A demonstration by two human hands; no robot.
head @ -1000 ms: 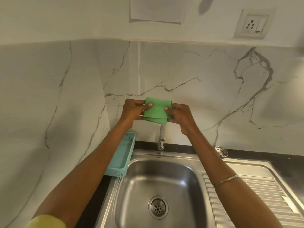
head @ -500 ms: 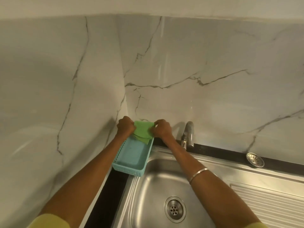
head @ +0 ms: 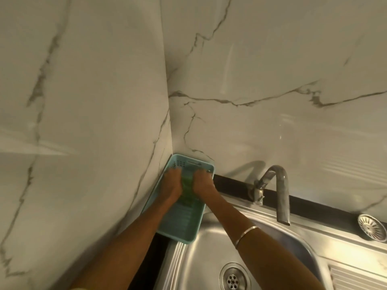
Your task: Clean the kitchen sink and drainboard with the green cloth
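The folded green cloth [head: 187, 186] lies in the teal plastic basket [head: 180, 222] in the corner left of the sink. My left hand [head: 172, 182] and my right hand [head: 202, 182] are both down in the basket, one on each side of the cloth, holding its edges. Only a narrow strip of green shows between them. The steel sink bowl [head: 205, 252] with its drain [head: 232, 278] lies below right, and the ribbed drainboard [head: 356, 277] runs off at the lower right.
A curved steel tap [head: 276, 185] stands behind the sink on the black counter strip [head: 234, 185]. A loose round strainer [head: 371, 227] rests at the far right. Marble walls close in the corner at left and behind.
Both hands carried the cloth from in front of the wall down and left into the teal basket. The camera tilted down and moved closer to the corner.
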